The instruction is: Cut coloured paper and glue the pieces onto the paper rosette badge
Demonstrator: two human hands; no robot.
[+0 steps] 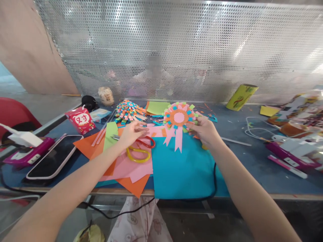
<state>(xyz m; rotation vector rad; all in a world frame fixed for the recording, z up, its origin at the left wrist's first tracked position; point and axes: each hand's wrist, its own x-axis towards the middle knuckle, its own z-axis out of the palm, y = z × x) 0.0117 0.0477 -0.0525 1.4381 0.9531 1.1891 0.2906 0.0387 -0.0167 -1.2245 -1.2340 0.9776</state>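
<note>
Bare left forearm (pixel 75 191) and right forearm (pixel 247 188) rise from the lower corners toward mid-frame.
Left of centre, the left hand (pixel 133 132) lies palm down, its fingers bent and pointing right; right of centre, the right hand (pixel 205 131) points left, thumb and fingers pinched.

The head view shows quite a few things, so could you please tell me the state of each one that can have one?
Paper rosette: held up in the right hand, pink tails hanging.
Left hand: fingers bent; grip unclear.
Scissors: lying down, handle loops apart.
Blue sheet: spread flat.
Fringed paper flower: fringe cut and splayed.
Phone: face up, screen dark.
Left power strip: white charger plugged in.
</note>
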